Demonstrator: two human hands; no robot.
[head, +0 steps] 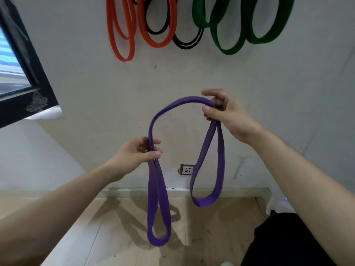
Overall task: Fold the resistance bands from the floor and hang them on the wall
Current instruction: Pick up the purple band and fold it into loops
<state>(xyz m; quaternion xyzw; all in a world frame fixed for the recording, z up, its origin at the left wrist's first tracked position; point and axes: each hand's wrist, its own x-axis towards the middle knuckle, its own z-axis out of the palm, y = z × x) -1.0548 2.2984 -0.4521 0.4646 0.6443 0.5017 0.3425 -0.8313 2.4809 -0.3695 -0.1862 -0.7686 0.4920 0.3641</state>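
A purple resistance band (169, 108) arches between my two hands in front of the white wall (86, 83). My left hand (134, 156) pinches it low on the left, and one loop hangs below that hand toward the floor. My right hand (228, 116) grips it higher on the right, with a second, shorter loop hanging under it. On the wall above hang orange bands (123, 35), black bands (184, 43) and green bands (230, 41).
A dark-framed window (21, 73) fills the upper left. A wall socket (187, 169) sits low on the wall between the hanging loops. Wooden floor (115, 227) lies below, with a baseboard at the wall's foot. My dark trouser leg (278, 242) shows at lower right.
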